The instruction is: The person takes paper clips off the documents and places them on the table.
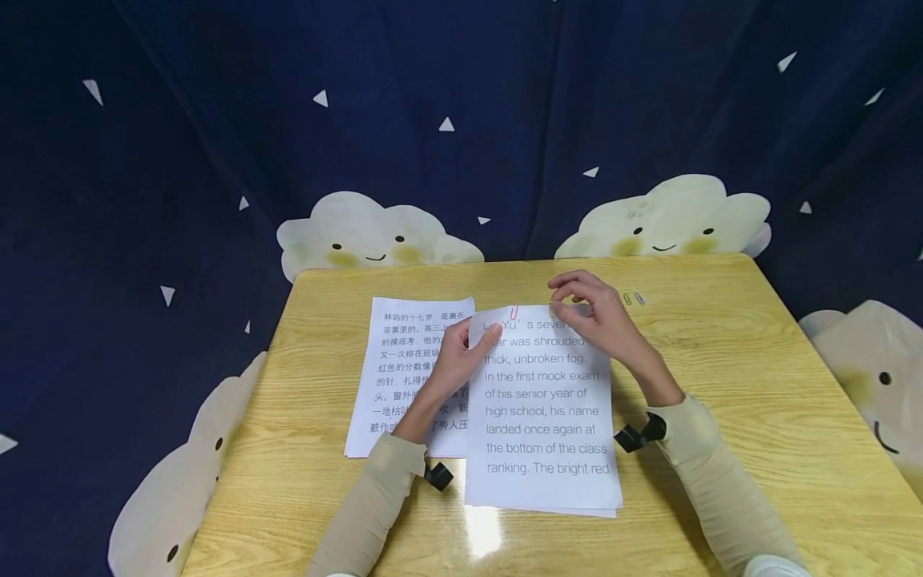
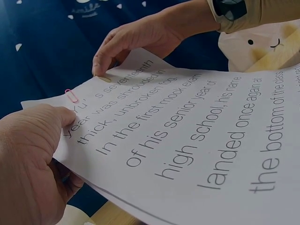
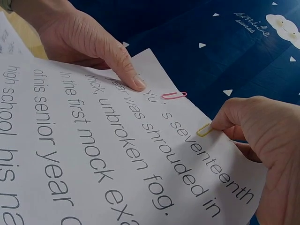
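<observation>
My left hand (image 1: 461, 357) grips the upper left edge of a printed English sheet stack (image 1: 541, 425), thumb on the front and fingers behind. A pink paper clip (image 3: 174, 95) sits on the top edge, near the left thumb. Farther right along that edge, my right hand (image 1: 594, 316) pinches a yellow paper clip (image 3: 204, 130), whose loop lies over the front of the paper. The top of the stack is raised toward me. In the right wrist view the right fingers curl behind the sheet's edge and are partly hidden.
Left of the held sheets, a stack printed in Chinese (image 1: 404, 361) lies on the wooden table (image 1: 721, 361), partly behind my left forearm. Beyond my right hand lie a green paper clip (image 1: 627, 299) and a purple one (image 1: 639, 299). A dark blue curtain (image 1: 447, 176) hangs behind the table.
</observation>
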Available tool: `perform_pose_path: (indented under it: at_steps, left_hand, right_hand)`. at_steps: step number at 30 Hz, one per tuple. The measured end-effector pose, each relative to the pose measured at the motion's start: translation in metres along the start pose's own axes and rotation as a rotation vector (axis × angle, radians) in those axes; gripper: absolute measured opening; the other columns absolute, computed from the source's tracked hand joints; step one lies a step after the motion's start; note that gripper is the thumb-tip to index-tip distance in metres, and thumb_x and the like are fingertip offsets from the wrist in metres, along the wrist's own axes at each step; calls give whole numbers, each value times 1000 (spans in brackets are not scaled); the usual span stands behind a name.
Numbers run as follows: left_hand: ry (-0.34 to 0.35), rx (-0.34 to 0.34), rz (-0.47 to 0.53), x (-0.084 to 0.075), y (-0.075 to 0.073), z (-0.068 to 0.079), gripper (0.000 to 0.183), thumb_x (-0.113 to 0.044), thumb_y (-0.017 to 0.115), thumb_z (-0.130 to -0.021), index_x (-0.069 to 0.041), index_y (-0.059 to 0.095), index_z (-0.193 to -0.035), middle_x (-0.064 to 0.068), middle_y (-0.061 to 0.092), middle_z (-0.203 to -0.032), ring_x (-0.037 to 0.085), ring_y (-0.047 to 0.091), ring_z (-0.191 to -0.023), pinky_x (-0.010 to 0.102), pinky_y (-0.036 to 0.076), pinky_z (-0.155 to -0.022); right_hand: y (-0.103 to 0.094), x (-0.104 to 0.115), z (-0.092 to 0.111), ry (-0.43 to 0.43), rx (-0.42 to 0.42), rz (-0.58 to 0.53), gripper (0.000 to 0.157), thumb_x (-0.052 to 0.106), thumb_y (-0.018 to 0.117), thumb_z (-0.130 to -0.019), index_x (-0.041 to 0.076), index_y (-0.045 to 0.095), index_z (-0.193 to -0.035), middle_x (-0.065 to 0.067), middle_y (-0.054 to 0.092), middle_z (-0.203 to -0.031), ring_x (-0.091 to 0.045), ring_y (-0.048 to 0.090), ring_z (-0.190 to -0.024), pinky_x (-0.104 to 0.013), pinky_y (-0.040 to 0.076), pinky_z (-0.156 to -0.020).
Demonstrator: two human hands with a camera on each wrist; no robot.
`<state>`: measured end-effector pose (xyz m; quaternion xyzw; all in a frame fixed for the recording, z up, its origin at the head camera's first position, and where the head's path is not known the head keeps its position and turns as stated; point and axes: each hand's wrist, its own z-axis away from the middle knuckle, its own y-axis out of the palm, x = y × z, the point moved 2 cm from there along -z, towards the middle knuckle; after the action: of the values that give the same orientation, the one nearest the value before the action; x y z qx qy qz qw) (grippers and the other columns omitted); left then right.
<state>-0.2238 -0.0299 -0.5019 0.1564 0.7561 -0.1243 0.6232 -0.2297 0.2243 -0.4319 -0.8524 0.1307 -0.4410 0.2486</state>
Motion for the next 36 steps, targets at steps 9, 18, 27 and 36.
perform_pose_path:
  at_steps: [9,18,27,36]
  left_hand:
    - [9,18,5,3,0,1,30,-29,60,-109,-8,70,-127,17,78,-93,31,75,-65,36,62,-52]
    - [14,37,6,5,0,1,29,-30,59,-109,-9,70,-126,15,78,-92,29,76,-65,37,63,-51]
    - [29,37,-10,4,1,0,30,-32,60,-109,-8,70,-125,15,78,-91,32,76,-65,37,63,-52]
    - [34,42,-11,6,0,0,31,-32,59,-109,-9,70,-126,14,78,-92,34,76,-66,37,63,-52]
  right_hand:
    - [1,-1,2,10,-11,10,7,2,72,-96,8,77,-97,-9,71,-113,-20,62,-106,-36,50,-86]
    - [2,0,2,-10,-27,-1,7,1,73,-95,6,77,-97,-12,71,-114,-22,62,-107,-34,50,-85]
    - [0,1,2,-14,-34,-8,8,-1,73,-94,5,77,-97,-12,71,-114,-23,62,-107,-22,47,-83]
    - [1,1,3,0,-37,-13,7,0,72,-95,5,77,-98,-12,71,-115,-22,62,-108,-19,46,-83]
